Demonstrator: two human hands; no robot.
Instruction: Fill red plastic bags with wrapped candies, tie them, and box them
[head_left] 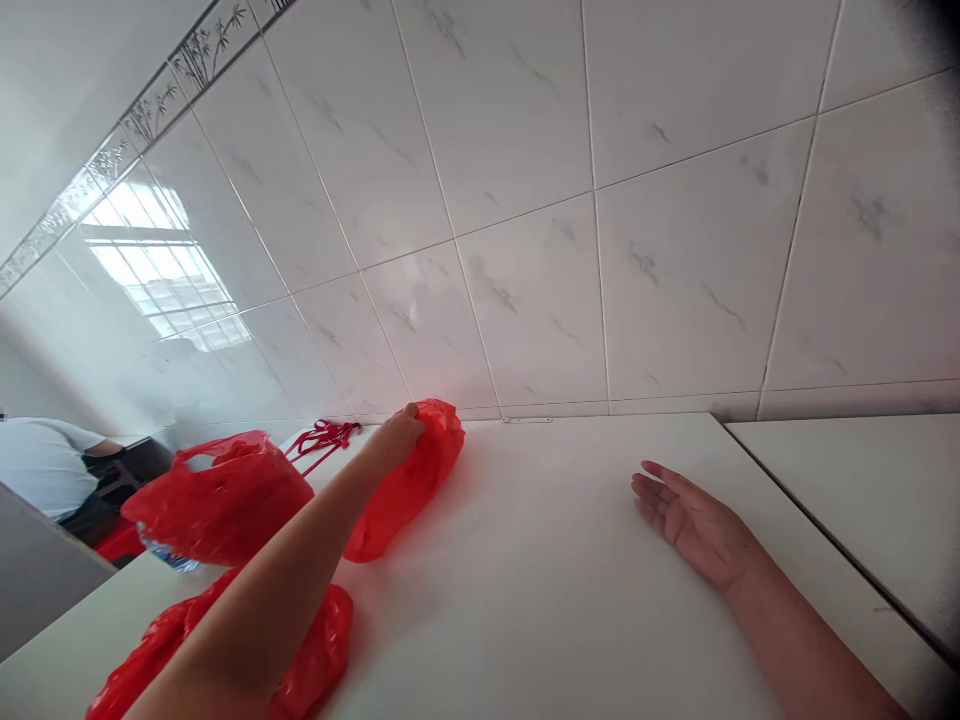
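Note:
My left hand (401, 435) reaches across to the wall side of the white tabletop and grips the upper part of a red plastic bag (401, 500). The bag rests on the surface, and my fingers partly hide behind it. Over the right part of the tabletop, my right hand (697, 525) is open, palm turned inward and holding nothing. Left of my left forearm sits a fuller red plastic bag (225, 500). Another crumpled red bag (326, 640) lies beneath the forearm, which covers its middle.
A tangled red cord (324, 437) lies by the wall. Clear plastic (169, 555) shows under the fuller bag. White tiles (525, 290) rise behind the tabletop (540, 580). A seam (817, 530) runs along the right. At far left is a person in a white shirt (41, 465).

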